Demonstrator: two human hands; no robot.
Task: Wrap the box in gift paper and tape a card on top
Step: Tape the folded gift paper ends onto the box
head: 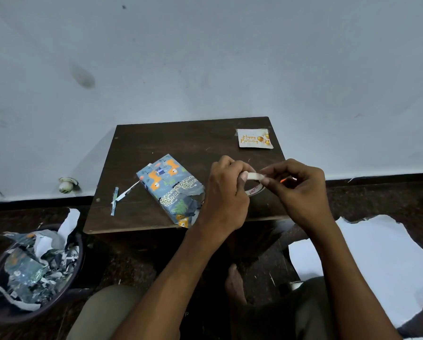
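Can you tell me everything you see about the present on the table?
The wrapped box lies flat and slantwise on the dark wooden table, reaching its near edge. Its paper is blue-grey with orange animals, spotted cats and green leaves. The near end looks crumpled and torn, not neatly closed. The left hand is just beside it; whether they touch is unclear.

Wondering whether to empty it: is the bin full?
Full: torn gift paper scraps heap above the bin rim.
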